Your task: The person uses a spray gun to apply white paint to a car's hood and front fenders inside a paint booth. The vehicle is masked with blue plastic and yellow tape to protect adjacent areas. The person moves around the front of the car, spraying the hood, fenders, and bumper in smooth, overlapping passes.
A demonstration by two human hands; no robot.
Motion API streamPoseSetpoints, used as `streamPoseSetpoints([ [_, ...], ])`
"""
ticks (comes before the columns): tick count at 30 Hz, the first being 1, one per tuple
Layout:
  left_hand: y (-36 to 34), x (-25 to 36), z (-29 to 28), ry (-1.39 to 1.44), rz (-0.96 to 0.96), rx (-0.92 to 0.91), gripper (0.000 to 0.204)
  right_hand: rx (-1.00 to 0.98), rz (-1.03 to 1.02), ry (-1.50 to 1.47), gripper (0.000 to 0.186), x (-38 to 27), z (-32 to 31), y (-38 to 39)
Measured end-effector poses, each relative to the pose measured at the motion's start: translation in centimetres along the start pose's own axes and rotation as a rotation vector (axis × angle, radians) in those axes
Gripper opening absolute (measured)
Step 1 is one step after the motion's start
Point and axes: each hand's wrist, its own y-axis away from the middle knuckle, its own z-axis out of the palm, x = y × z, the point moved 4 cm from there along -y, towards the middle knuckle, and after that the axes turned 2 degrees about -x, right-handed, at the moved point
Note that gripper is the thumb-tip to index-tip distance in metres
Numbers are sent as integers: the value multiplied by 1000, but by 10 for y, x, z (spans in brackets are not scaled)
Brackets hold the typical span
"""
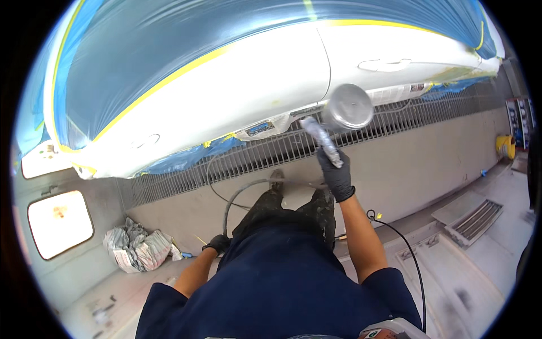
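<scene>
My right hand (pixel 337 175), in a black glove, is closed round the handle of a spray gun (pixel 320 135). A round silver cup (pixel 350 107) sits on the gun, close to the lower edge of a white car side (pixel 226 90). The gun is slightly smeared by motion. Beside my left hip, my left hand (pixel 219 243), also gloved in black, is closed on a grey hose (pixel 228 210). That hose arcs across in front of my legs toward my right wrist. Blue masking film (pixel 186 39) edged with yellow tape (pixel 175 79) covers the car's upper part.
A floor grating (pixel 271 152) runs along under the car. Crumpled grey-white sheeting (pixel 138 246) lies at the left, below a lit window (pixel 60 224). At the right are a yellow bucket (pixel 505 147), a slotted vent (pixel 477 220) and a black hose (pixel 415 254). A thin cable loops near my feet.
</scene>
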Motion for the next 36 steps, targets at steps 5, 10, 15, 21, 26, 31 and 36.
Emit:
streamPoseSetpoints([
  [5,-72,-48,-37,-124,66,4,42,395,108,-29,14,127,24,9],
  [10,-112,-137,-47,-58,41,-14,43,221,182,-10,26,151,89,31],
  [15,-114,-146,-57,-104,74,-74,46,63,83,-86,25,169,106,31],
  [21,-99,-111,-74,-225,63,0,47,444,123,-146,21,186,44,28],
  [26,-82,-23,-62,-282,81,-24,46,485,258,-183,26,145,-36,87],
  [31,-92,77,-32,-347,34,6,48,508,225,-102,31,103,-146,137],
  [36,-65,266,10,-282,-45,-52,36,534,179,-54,37,55,-297,124],
])
